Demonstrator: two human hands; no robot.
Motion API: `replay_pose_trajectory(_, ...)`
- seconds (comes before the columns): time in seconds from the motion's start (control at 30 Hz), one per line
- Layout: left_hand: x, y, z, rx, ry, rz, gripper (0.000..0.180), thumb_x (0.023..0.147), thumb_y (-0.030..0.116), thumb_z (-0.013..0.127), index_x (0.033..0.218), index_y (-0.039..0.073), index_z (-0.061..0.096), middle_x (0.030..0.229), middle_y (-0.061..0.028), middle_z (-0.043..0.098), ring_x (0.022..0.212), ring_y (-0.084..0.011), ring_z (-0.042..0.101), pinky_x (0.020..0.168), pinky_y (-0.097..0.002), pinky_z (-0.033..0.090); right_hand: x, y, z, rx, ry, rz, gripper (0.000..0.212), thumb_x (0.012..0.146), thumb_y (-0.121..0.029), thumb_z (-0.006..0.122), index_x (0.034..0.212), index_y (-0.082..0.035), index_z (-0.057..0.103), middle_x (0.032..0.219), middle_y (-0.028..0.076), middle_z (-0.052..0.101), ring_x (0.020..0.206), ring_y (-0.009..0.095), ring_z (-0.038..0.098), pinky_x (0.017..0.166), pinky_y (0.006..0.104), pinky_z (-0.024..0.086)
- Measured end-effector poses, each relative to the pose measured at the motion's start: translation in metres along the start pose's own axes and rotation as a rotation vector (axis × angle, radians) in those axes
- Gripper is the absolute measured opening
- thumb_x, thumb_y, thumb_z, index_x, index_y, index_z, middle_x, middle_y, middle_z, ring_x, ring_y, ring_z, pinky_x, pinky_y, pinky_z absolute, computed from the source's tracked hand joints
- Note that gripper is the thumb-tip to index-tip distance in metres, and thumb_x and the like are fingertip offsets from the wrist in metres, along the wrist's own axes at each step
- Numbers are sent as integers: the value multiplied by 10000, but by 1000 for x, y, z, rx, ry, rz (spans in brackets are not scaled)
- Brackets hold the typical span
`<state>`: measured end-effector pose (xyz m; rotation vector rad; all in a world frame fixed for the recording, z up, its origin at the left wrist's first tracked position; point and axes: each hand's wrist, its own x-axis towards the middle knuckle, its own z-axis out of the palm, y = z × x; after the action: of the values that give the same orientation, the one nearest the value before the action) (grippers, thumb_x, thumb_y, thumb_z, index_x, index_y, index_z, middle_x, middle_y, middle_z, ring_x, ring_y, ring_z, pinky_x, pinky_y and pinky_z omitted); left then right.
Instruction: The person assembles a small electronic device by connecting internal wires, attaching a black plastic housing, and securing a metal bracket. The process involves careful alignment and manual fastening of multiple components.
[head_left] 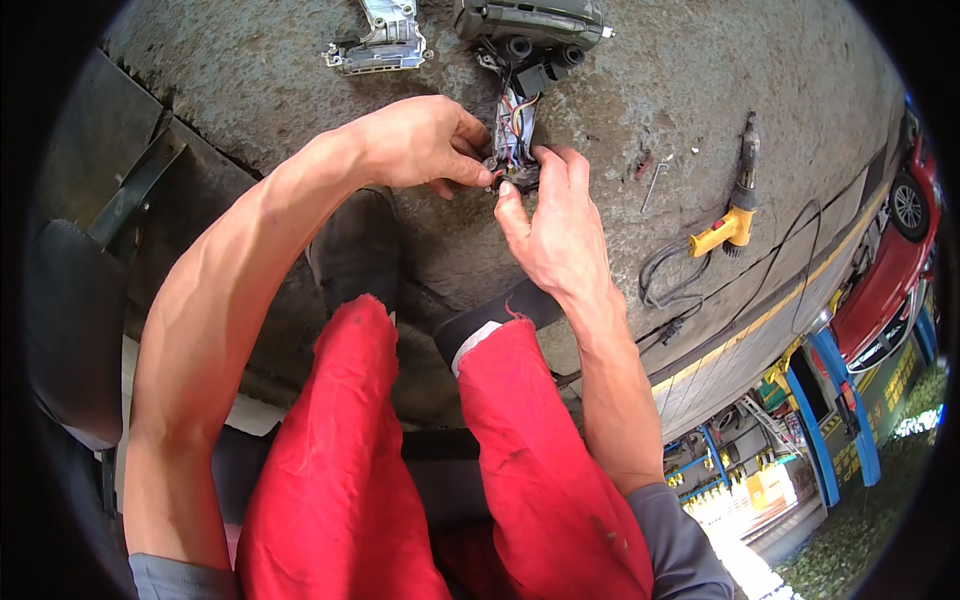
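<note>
Head camera view: a person in red cloth trousers (340, 440) works at a wired assembly of silver metal and black plastic (512, 115) on rough grey concrete ground (620, 110), left of a yellow power tool with a long, dark metal nozzle (742, 205). The long axis of the assembly's slim, wire-filled arm runs nearly straight away from the person; its small dark end (518, 178) points back toward the wearer, while its bulky, rounded black casing (530, 20) lies crosswise at the far end. The right hand (560, 220) grasps the small dark end between thumb and fingers. The left hand (425, 145) curls in from the other side, thumb tip against that same end; whether it pinches a wire there cannot be told. A separate silver cast-metal part (385, 40) rests farther left of the power tool and farther from the person. Just left of the tool lies a thin metal rod (655, 185); a red car (885, 270) stands well apart to its right.
</note>
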<state>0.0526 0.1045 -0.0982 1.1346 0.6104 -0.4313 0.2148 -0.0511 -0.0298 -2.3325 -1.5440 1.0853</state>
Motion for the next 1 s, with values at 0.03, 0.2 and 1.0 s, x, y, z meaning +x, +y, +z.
replay_pose_trajectory(0.03, -1, 2, 0, 0, 3, -3, 351, 992, 149, 750, 1286, -38, 713, 1089, -109, 791, 890, -149, 734, 820, -322, 645, 0, 1, 0, -9, 0, 1, 620, 971, -271, 729, 1386, 128, 500, 1388, 332, 481, 1134, 527, 651, 973, 529, 569)
replay_pose_trajectory(0.2, 1, 7, -1, 22, -8, -17, 356, 977, 143, 756, 1275, -48, 719, 1076, -114, 794, 876, -146, 737, 816, -317, 647, 0, 1, 1, -38, -11, 8, 636, 976, -298, 721, 1390, 133, 504, 1387, 333, 481, 1121, 527, 659, 972, 529, 572)
replay_pose_trajectory(1.0, 5, 17, 12, 76, 177, -213, 345, 834, 170, 776, 1088, -63, 776, 908, -103, 774, 809, -151, 738, 765, -310, 618, 5, -9, 9, -109, 50, 93, 626, 855, -271, 829, 1283, 99, 562, 1325, 311, 543, 1063, 508, 688, 910, 530, 599)
